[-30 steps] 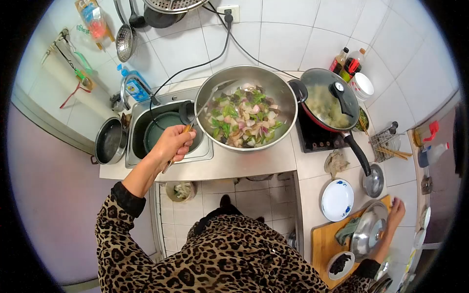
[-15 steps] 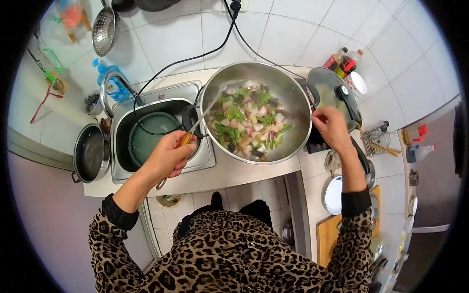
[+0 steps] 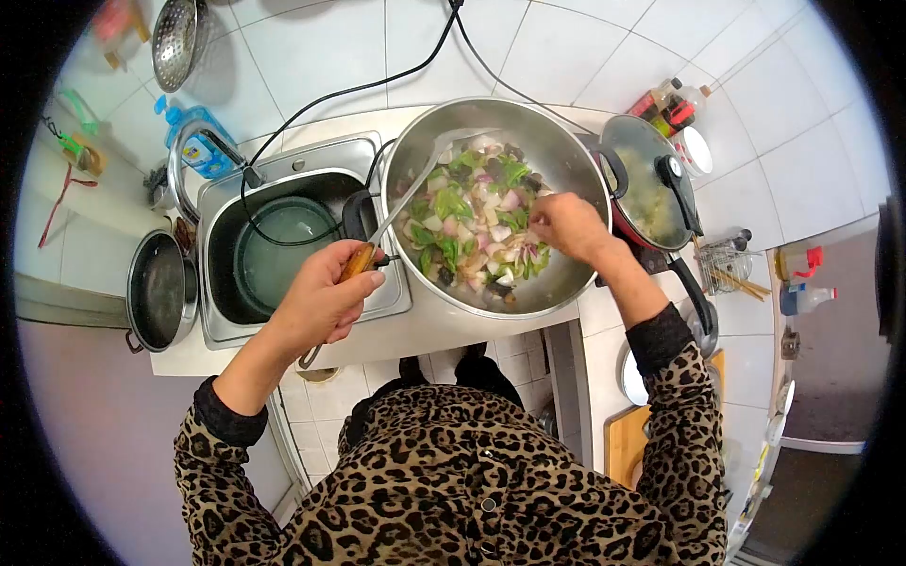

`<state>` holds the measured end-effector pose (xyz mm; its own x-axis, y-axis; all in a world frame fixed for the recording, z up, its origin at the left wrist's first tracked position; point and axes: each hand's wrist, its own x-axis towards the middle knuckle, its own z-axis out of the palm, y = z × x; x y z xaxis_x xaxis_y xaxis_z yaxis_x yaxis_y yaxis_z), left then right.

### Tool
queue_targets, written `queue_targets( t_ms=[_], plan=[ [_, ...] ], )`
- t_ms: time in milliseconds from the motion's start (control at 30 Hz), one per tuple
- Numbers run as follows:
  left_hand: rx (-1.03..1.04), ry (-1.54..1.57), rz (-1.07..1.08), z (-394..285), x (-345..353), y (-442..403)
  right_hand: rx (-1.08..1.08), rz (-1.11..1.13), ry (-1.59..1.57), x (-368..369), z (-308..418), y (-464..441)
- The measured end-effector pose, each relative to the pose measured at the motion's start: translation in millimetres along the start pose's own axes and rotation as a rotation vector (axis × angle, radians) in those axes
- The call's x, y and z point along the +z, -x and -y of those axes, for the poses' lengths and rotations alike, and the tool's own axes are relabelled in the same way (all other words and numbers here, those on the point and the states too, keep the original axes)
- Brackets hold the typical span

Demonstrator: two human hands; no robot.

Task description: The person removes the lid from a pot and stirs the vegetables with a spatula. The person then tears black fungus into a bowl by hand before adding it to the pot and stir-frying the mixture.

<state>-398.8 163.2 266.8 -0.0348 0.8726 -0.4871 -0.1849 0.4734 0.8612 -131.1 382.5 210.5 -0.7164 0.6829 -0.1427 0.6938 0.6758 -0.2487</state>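
Note:
A wide steel pan [image 3: 573, 269] with black side handles holds chopped vegetables [image 3: 472, 222]: green leaves, pale and purplish pieces and dark bits. My left hand [image 3: 326, 292] is closed round the wooden handle of a metal spatula [image 3: 406, 198], whose head rests among the food at the pan's far left. My right hand [image 3: 573, 229] reaches over the right rim into the pan. Its fingertips are pinched together at the right edge of the vegetables, and whatever is between them is hidden.
Left of the pan is a steel sink [image 3: 212, 311] with a basin of cloudy water [image 3: 283, 245]. Another pot [image 3: 160, 292] stands beyond it. On the right sit a glass-lidded pan [image 3: 642, 174], bottles [image 3: 675, 108] and a cutting board [image 3: 623, 448]. Black cords [image 3: 377, 85] hang behind.
My right hand has moved left from beside the pan's right handle to over the food inside. My left hand still holds the spatula in much the same place. The view has shifted slightly.

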Motion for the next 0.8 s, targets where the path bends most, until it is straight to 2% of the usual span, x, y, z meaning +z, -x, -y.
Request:
queue_targets(
  t_ms=[133,333,533,667,767,800],
  plan=[
    [0.002,-0.012,-0.002,-2.7,2.5,-5.1,-0.062,0.121,0.045,22.2,16.2,-9.9],
    [0.007,0.011,0.002,-4.2,4.0,-7.3,-0.117,0.167,0.114,47.7,25.9,-9.6],
    [-0.008,0.014,-0.019,-4.2,1.6,-5.7,-0.189,0.166,0.122,49.0,29.8,-17.4],
    [0.001,0.032,-0.013,-0.8,0.4,-6.9,-0.143,0.154,0.155,63.2,20.1,-24.9],
    [-0.008,0.031,-0.015,-2.5,1.5,-3.0,-0.115,0.095,0.094,54.6,17.7,-22.4],
    [-0.008,0.028,-0.015,-4.7,1.3,-3.6,-0.073,0.004,-0.013,48.2,12.0,-23.6]
  ],
)
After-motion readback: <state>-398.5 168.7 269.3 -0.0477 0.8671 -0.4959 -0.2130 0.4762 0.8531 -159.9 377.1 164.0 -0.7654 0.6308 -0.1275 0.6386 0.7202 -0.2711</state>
